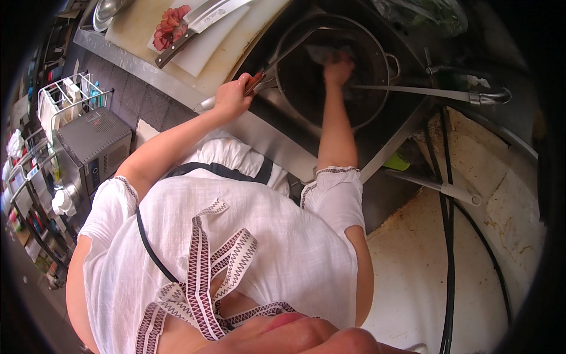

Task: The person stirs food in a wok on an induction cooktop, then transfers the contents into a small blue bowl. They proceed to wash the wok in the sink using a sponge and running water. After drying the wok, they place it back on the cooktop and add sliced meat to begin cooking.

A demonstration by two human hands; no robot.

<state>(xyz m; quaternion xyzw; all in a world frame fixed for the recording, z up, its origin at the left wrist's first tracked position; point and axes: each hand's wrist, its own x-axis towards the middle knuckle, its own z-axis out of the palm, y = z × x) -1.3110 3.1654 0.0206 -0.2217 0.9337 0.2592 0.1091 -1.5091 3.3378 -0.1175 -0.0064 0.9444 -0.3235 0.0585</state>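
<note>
A wide, dark metal pan (287,99) with a small loop handle sits in the sink. My left hand (234,98) is closed around the brown handle of a long, thin utensil, perhaps a knife seen edge-on. Its metal part (289,51) reaches over the pan's rim. Beneath that hand runs the pan's long metal handle (205,105). Inside the pan, my right hand (339,68) is on a pale, wet-looking cloth (319,54); motion blur hides the fingertips. Water (411,90) streams from the faucet (488,96) into the pan beside my right wrist.
At the upper left, a kitchen knife (208,15) and sliced reddish meat (171,26) rest on white cutting boards (132,24). A plastic bag of greens (426,15) lies beyond the sink. Black hoses (446,248) and a pale-handled tool (460,193) are at the right.
</note>
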